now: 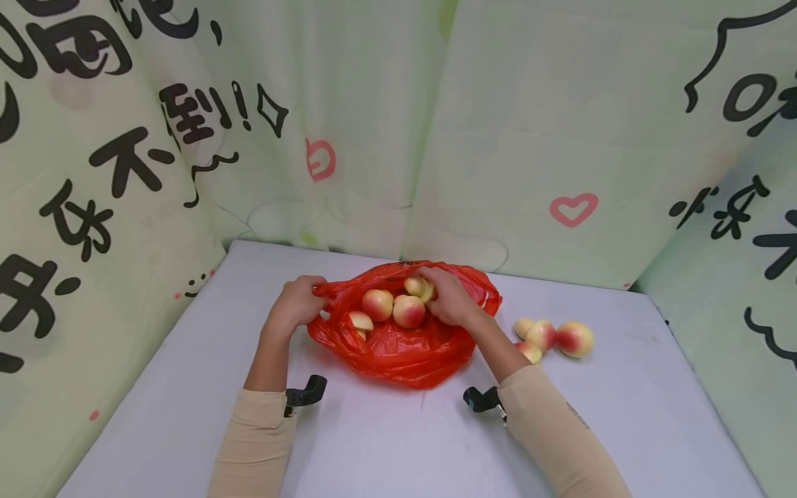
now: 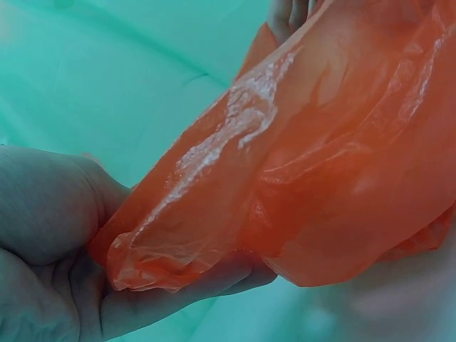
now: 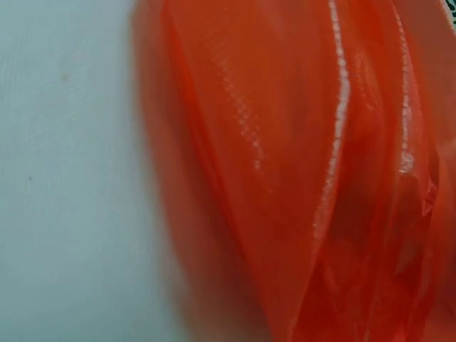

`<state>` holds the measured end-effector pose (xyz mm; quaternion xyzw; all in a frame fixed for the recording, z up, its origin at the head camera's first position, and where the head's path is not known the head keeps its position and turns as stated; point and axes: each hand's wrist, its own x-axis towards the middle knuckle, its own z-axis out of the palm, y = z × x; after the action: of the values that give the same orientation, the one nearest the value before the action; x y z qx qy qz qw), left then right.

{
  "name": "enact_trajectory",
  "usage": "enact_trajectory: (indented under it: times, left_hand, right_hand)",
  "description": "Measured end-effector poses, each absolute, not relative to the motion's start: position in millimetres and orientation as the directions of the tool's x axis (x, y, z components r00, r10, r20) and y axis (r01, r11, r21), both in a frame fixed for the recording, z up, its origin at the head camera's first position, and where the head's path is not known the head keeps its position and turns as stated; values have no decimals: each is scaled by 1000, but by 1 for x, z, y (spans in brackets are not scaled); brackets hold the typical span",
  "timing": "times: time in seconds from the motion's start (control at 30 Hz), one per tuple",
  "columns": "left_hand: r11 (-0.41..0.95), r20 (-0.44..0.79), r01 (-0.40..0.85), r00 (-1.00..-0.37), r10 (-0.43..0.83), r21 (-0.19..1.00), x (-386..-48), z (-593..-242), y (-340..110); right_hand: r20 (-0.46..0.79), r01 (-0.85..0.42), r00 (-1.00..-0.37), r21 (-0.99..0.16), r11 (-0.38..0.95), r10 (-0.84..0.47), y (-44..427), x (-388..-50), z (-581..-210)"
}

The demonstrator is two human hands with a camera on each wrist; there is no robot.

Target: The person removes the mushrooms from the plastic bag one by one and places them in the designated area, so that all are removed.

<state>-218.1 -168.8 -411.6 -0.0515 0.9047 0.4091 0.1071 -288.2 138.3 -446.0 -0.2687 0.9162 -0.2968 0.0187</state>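
Observation:
A red plastic bag (image 1: 398,353) lies spread on the table with its mouth turned up. At its left rim my left hand (image 1: 297,301) grips a fold of the plastic between thumb and fingers; the left wrist view shows that hand (image 2: 64,242) too. My right hand (image 1: 450,296) reaches into the bag and holds a pale yellow, mushroom-shaped piece (image 1: 416,285), its fingertips partly hidden. Beside it in the bag sit two peaches, one on the left (image 1: 377,305) and one nearer (image 1: 409,312). A pale mushroom-like piece (image 1: 361,321) rests by the left side.
Right of the bag, on the white table (image 1: 386,443), lie a peach (image 1: 574,339), another peach (image 1: 541,335) and pale yellow pieces (image 1: 524,326), partly behind the right forearm. A printed curtain (image 1: 498,138) surrounds the table's back and sides.

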Motion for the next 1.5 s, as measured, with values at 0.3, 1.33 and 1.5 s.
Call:
enact_trajectory:
  times: [0.3, 1.33, 1.5]
  left_hand:
    - [659, -237, -181, -971, -5, 730, -217, -408, -167]
    - [666, -260, -195, -966, -2, 720, -216, -409, -166]
    - [668, -257, -187, -966, 7, 720, -216, -409, -167]
  right_hand:
    - [94, -444, -873, -562, 698, -479, 144, -280, -435]
    - [54, -385, -898, -578, 720, -437, 158, -235, -395]
    - [64, -382, -901, -584, 716, -429, 164, -229, -391]
